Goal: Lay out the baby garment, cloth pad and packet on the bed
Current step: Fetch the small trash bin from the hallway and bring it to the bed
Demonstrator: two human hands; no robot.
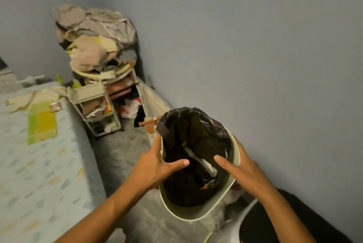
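Note:
On the bed (39, 164) at the left lie a yellow-green cloth pad (42, 122), a pale cream baby garment (25, 99) behind it, and a small shiny packet (56, 106) near the bed's edge. Both hands are off the bed, gripping a pale green waste bin (196, 212) lined with a black bag (196, 128). My left hand (157, 166) grips the bin's left rim, thumb inside. My right hand (238, 164) grips the right rim, thumb over the edge. A white object lies inside the bag.
A white tiered trolley (94, 105) stands beside the bed, with a tall heap of clothes (94, 40) piled behind it in the corner. A cream bag on a wooden frame (151, 109) leans on the blue-grey wall. Grey carpet runs between bed and wall. A dark round object (284, 223) sits at bottom right.

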